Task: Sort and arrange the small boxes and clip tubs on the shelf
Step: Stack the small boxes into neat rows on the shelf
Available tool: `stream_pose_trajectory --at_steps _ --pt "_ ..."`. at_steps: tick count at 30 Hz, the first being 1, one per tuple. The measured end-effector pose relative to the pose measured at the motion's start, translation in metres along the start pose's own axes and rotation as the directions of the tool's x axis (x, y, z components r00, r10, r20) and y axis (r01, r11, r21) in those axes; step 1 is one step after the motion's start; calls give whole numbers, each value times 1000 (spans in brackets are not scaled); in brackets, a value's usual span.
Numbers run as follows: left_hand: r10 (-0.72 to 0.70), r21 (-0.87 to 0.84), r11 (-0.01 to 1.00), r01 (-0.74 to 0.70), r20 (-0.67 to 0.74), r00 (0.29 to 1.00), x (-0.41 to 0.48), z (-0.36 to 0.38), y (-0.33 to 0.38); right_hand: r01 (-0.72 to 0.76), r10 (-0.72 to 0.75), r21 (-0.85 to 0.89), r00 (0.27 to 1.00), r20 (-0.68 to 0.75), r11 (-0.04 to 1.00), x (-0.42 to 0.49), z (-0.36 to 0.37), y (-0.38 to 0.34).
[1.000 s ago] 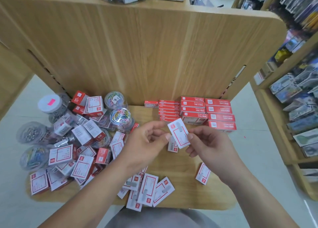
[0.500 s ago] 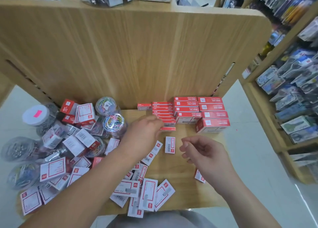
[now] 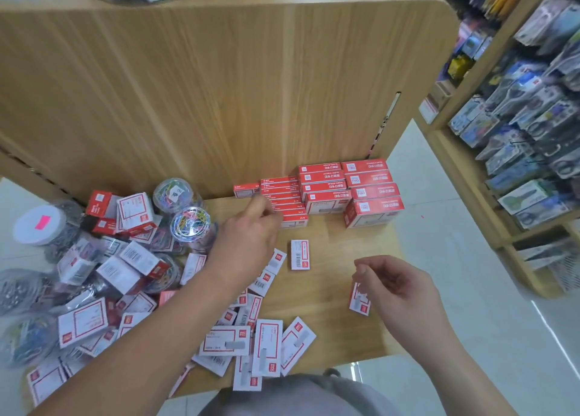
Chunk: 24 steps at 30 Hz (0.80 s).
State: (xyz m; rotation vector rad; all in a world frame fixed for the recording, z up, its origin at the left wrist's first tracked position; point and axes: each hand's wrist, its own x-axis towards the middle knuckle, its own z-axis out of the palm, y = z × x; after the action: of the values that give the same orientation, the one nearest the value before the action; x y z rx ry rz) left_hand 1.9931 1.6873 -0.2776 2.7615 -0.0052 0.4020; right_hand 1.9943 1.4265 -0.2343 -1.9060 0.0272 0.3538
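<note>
At shelf rear: red cardboard boxes (image 3: 345,189) stacked in rows on light wooden shelf (image 3: 329,249).
Left hand (image 3: 248,236): fingertips at nearest small red box (image 3: 293,221); grip cannot be told.
Right hand (image 3: 398,287): loosely curled, holding nothing.
Left heap: clear plastic clip tubs (image 3: 190,224), white-and-red boxes (image 3: 83,321), jumbled.

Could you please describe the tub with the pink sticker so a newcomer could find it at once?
Start at the wooden shelf, then go to the heap of boxes and tubs on its left end. At the heap's far left sits one tub. It alone has a white lid with a pink sticker; the other tubs show clips through clear tops.
</note>
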Motion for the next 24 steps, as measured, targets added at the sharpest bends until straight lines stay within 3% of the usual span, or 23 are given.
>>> stream_pose_trajectory --at_steps 8,13,15,18,21,24 --pt "-41 10 999 42 -43 998 -9 1 -1 71 -86 -167 993 -83 983 0 -8 28" --pt "-58 35 997 65 -181 982 -16 -15 29 104 -102 -288 995 24 952 -2 -27 50" --pt "-77 81 993 87 -125 989 -26 -12 49 120 -84 -303 988 128 945 -2 -33 54" --pt "-242 265 939 221 50 969 -34 7 70 189 -89 -418 965 245 889 2 -35 54" --pt "-298 330 906 265 50 953 -33 15 76 291 -131 -558 942 309 777 6 -32 55" --pt "-360 317 891 325 55 931 -34 17 75 335 -185 -585 935 302 739 8 -29 56"
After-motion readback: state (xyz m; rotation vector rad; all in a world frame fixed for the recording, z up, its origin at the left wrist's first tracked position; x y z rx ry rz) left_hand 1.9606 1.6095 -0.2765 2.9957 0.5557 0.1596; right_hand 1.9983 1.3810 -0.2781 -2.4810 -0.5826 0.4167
